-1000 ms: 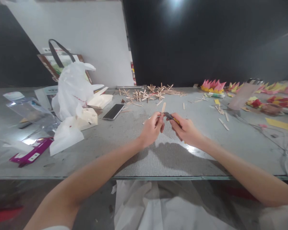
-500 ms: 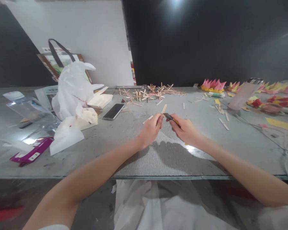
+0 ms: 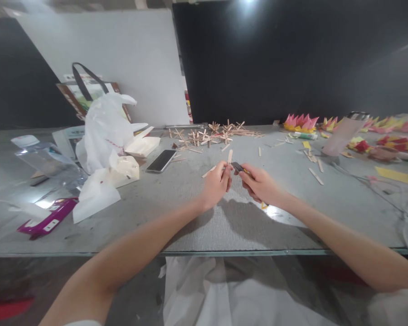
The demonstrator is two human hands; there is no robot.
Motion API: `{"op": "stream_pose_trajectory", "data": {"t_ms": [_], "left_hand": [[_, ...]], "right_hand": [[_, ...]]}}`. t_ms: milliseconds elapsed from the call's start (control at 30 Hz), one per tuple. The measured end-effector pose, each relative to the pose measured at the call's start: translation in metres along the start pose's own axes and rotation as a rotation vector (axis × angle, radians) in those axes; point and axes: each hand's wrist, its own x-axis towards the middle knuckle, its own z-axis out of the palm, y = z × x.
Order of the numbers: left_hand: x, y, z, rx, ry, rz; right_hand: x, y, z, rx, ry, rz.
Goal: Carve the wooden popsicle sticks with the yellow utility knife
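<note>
My left hand [image 3: 216, 185] pinches a flat wooden craft stick [image 3: 230, 156], whose upper end points away from me above the fingers. Close on its right, my right hand [image 3: 261, 183] is wrapped around a dark utility knife [image 3: 237, 167] with some yellow on its body. The knife's front end is by the left fingertips; whether the blade touches the stick is too small to tell. Another craft stick [image 3: 209, 171] lies on the table just behind my left hand. A pile of crossed craft sticks [image 3: 209, 136] sits farther back.
A phone [image 3: 161, 160], a white plastic bag [image 3: 105, 129], a clear bottle [image 3: 49, 160] and a purple power strip [image 3: 49, 219] lie left on the grey table [image 3: 197, 233]. Right are pink and yellow paper flowers [image 3: 301, 122], a tumbler [image 3: 343, 136], loose sticks [image 3: 316, 176] and cables [image 3: 367, 180].
The craft stick in my left hand has turned more upright. Both hands stay close together, and the whole view has shifted slightly.
</note>
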Motion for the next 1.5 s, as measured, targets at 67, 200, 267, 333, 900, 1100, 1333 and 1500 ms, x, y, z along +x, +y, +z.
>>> {"op": "stream_pose_trajectory", "data": {"t_ms": [67, 200, 267, 333, 900, 1100, 1333, 1500], "left_hand": [[0.0, 0.0, 0.0, 0.002, -0.006, 0.002], [-0.001, 0.001, 0.0, 0.002, -0.011, -0.002], [-0.001, 0.002, -0.001, 0.013, -0.01, 0.0], [-0.001, 0.001, -0.002, 0.05, -0.014, 0.009], [-0.001, -0.007, -0.003, 0.28, -0.02, 0.068], [-0.002, -0.006, -0.002, 0.348, -0.022, 0.074], [-0.001, -0.008, -0.002, 0.392, -0.024, 0.061], [-0.002, -0.011, -0.002, 0.365, -0.027, 0.049]], "right_hand": [[0.0, 0.0, 0.0, 0.005, -0.002, 0.002], [-0.001, -0.001, 0.0, 0.024, -0.009, 0.003], [-0.002, -0.001, -0.001, 0.03, -0.012, 0.005], [-0.002, -0.001, -0.001, 0.035, -0.018, 0.006], [0.0, 0.001, 0.002, 0.071, -0.028, 0.065], [0.001, -0.001, 0.003, 0.072, -0.03, 0.08], [0.002, -0.003, 0.003, 0.081, -0.028, 0.097], [0.002, -0.003, 0.003, 0.071, -0.035, 0.121]]}}
